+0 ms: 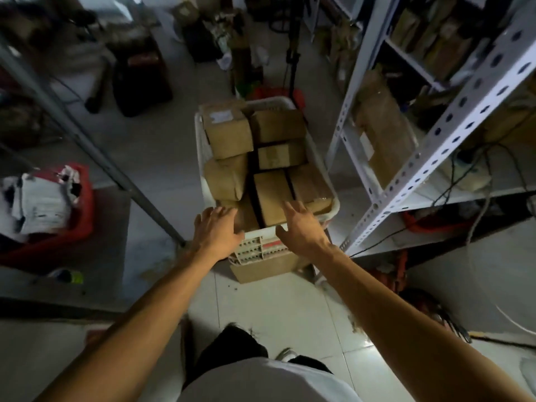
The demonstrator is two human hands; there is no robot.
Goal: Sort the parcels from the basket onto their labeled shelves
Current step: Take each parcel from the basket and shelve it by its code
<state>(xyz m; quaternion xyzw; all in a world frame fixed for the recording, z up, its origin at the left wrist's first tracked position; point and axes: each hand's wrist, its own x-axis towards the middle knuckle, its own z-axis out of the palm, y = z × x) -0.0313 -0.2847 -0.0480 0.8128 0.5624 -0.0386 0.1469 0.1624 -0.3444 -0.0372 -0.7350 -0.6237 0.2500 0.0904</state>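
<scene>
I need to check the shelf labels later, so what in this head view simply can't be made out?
- Print on the label of the top parcel in the white basket: too small and blurred.
- Labels on the right shelving: none legible; dim, blurred.
- Parcels lower in the basket: covered by those on top.
- Near basket rim: partly behind the left hand and right hand.

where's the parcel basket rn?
Head view, centre: the white basket sits on the floor ahead of both hands, full of brown parcels, with the white metal shelving to its right.
</scene>
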